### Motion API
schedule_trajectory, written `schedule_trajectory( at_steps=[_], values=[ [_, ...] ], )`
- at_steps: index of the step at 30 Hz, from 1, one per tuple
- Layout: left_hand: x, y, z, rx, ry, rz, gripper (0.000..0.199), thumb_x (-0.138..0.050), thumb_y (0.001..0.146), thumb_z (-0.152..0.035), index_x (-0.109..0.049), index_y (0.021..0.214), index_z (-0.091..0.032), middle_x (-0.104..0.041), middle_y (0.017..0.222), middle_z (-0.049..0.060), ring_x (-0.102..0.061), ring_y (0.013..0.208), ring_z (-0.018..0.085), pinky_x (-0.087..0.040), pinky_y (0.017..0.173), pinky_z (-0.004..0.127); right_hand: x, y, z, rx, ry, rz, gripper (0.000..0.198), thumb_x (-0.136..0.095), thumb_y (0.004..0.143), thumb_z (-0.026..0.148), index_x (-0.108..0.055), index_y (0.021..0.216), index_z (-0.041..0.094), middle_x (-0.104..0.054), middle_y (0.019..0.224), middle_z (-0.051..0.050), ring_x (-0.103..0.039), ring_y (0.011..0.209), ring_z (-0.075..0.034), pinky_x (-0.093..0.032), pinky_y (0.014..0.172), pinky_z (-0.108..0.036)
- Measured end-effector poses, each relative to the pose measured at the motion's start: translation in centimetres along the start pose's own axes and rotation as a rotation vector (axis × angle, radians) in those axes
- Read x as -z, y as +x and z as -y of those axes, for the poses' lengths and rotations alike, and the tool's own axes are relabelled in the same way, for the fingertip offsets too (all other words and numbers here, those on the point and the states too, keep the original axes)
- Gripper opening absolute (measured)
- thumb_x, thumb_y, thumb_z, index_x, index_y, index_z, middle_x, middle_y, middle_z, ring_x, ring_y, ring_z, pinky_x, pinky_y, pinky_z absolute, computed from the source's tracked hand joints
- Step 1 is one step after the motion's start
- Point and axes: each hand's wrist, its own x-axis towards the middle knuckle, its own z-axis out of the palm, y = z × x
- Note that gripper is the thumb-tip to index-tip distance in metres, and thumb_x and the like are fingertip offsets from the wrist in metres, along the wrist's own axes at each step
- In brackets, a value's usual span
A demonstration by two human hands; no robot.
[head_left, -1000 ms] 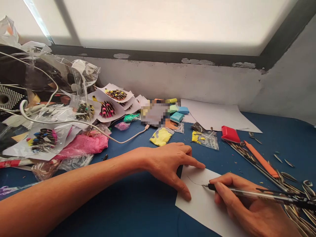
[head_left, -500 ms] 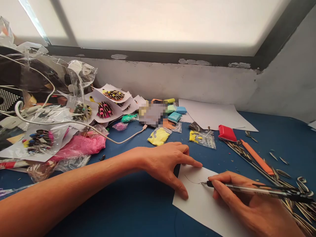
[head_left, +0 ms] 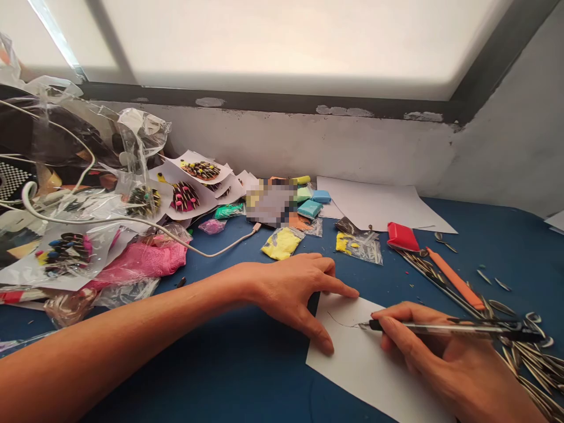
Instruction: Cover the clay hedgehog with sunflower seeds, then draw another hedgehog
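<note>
A white sheet of paper (head_left: 348,364) lies on the blue tabletop in front of me. My left hand (head_left: 304,294) rests over its upper left corner, thumb and forefinger spread apart on the paper. Between the fingers of my right hand (head_left: 445,358) is a black pen (head_left: 458,330) with a clear barrel, its tip on the sheet. A thin curved line (head_left: 341,321) runs across the paper to the pen tip. My right palm covers the sheet's right part.
Striped sunflower seeds (head_left: 535,361), an orange stick (head_left: 456,279) and a red packet (head_left: 403,236) lie at the right. Bags of yellow clay (head_left: 282,242) and white sheets (head_left: 388,205) are farther back. Seed-covered clay figures on paper (head_left: 185,197), a pink cloth (head_left: 145,258) and a white cable (head_left: 132,220) crowd the left.
The pen's back end has swung slightly left, and its tip has extended the line by a tiny stroke. My left hand stays put on the paper; the whole view has shifted a little.
</note>
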Motion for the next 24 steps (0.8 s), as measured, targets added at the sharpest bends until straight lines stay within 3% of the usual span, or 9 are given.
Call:
schedule_trajectory(
  at_steps=[5,9,13,19,24],
  values=[
    [0.0,0.1,0.0,0.008,-0.003,0.003,0.085,-0.079,0.075,-0.062,-0.051,0.149,-0.032,-0.050,0.104,0.005,-0.048,0.103,0.024,-0.040,0.089,0.031,-0.2,-0.2,0.4,0.013,0.083,-0.019,0.040,-0.056,0.083,0.063,-0.068,0.065,0.028,-0.052,0.051,0.003,-0.039,0.046,-0.012,-0.029,0.042,-0.025],
    [0.0,0.2,-0.2,0.009,-0.004,0.012,0.078,-0.080,0.075,-0.059,-0.058,0.144,-0.031,-0.049,0.103,0.005,-0.049,0.102,0.023,-0.040,0.091,0.031,-0.3,-0.1,0.5,0.038,0.126,-0.033,0.037,-0.059,0.082,0.060,-0.068,0.065,0.028,-0.050,0.050,0.004,-0.039,0.046,-0.012,-0.035,0.046,-0.025],
    [0.1,0.2,-0.3,0.011,-0.003,0.015,0.078,-0.081,0.074,-0.059,-0.059,0.143,-0.030,-0.050,0.103,0.005,-0.049,0.102,0.023,-0.041,0.090,0.031,-0.2,-0.2,0.6,0.044,0.128,-0.034,0.037,-0.058,0.083,0.059,-0.068,0.066,0.027,-0.059,0.058,0.003,-0.046,0.049,-0.012,-0.040,0.049,-0.024],
    [0.1,0.1,-0.3,-0.005,0.003,0.004,0.078,-0.080,0.075,-0.060,-0.059,0.143,-0.030,-0.051,0.102,0.005,-0.050,0.102,0.023,-0.041,0.089,0.031,0.1,0.2,0.1,0.056,0.088,-0.038,0.038,-0.058,0.082,0.061,-0.070,0.067,0.028,-0.053,0.052,0.004,-0.046,0.048,-0.012,-0.046,0.053,-0.023],
    [0.0,0.1,0.0,-0.019,-0.002,-0.003,0.078,-0.078,0.075,-0.064,-0.058,0.144,-0.032,-0.050,0.102,0.005,-0.050,0.100,0.023,-0.041,0.085,0.030,0.9,1.0,-1.0,0.089,0.019,0.100,0.046,-0.056,0.081,0.069,-0.070,0.069,0.027,-0.057,0.050,0.002,-0.051,0.045,-0.013,-0.044,0.043,-0.022]
  ],
)
